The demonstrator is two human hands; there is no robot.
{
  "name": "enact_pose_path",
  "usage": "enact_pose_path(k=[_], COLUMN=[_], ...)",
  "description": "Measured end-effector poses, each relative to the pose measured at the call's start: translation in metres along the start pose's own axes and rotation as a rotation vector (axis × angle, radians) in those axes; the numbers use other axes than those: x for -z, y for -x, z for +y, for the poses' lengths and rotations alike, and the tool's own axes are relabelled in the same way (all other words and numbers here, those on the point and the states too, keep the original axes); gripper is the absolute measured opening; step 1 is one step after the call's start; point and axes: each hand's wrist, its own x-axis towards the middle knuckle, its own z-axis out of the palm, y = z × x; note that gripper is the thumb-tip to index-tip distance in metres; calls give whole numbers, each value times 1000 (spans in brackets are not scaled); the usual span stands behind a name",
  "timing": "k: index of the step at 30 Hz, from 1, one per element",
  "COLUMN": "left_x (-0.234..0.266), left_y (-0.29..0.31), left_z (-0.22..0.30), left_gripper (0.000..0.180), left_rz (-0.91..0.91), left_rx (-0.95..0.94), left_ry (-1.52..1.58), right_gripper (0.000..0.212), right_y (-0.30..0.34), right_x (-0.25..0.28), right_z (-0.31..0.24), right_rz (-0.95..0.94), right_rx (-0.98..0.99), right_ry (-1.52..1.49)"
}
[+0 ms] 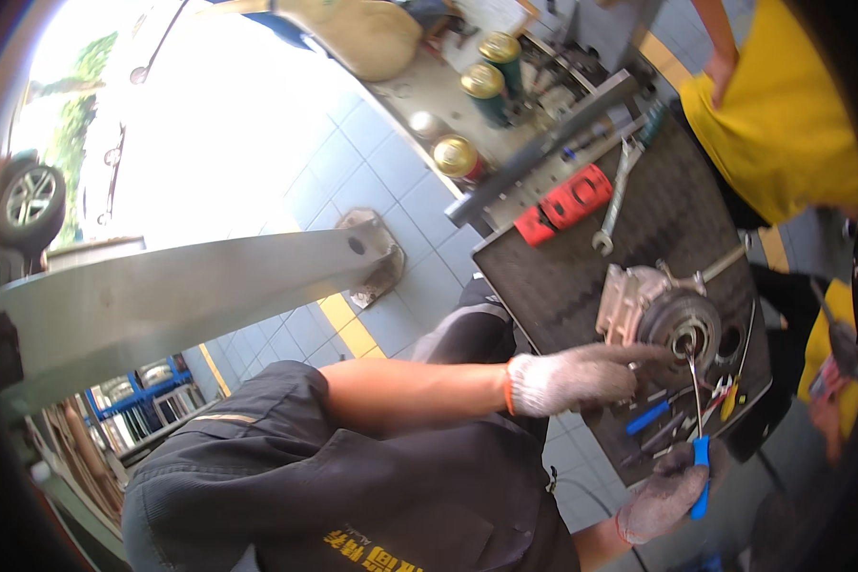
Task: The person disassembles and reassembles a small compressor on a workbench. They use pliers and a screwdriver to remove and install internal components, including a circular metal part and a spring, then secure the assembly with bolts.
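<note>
A car air-conditioning compressor [629, 296] with a black grooved pulley [660, 322] lies on a dark-topped work surface [553, 272]. My right hand [667, 498], in a pale work glove, grips the blue handle of a screwdriver [701, 467]. The screwdriver's long shaft reaches up to the pulley's hub, where its tip meets the centre; how deep it sits I cannot tell. My left hand [582, 377], gloved and somewhat blurred, stretches a finger out to the pulley's near side. Nothing shows in that hand; whether it touches the pulley is unclear.
Several hand tools, among them a blue-handled one [648, 418], lie below the compressor. Beyond it are a large wrench [620, 195] and a red holder [564, 205]. Gold-topped cans [486, 95] stand on a bench. A grey post [181, 300] rises at left; a person in yellow [782, 114] stands opposite.
</note>
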Motion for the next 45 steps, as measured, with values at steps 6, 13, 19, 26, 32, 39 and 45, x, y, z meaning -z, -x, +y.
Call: enact_pose_path(k=[6, 13, 19, 26, 32, 39, 45], left_x=[14, 66, 112, 145, 151, 173, 183], left_y=[18, 59, 86, 98, 103, 107, 111], left_z=[4, 66, 105, 112, 119, 136, 145], left_gripper=[83, 78, 78, 75, 54, 59, 79], left_rz=[-86, -281, -310, -333, -232, -289, -354], left_rx=[-22, 95, 93, 133, 130, 190, 198], left_ry=[25, 25, 77, 202, 423, 553, 823], right_gripper=[65, 30, 49, 35, 38, 45, 46], right_y=[-4, 16, 2, 29, 37, 60, 62], right_x=[7, 3, 16, 16, 11, -59, -112], right_z=[-9, -33, -44, -42, -56, -94, -123], right_rz=[-73, 149, 270, 255, 223, 327, 492], right_rx=[30, 339, 117, 314, 256, 52, -329], right_ry=[181, 887, 685, 956, 825, 622, 113])
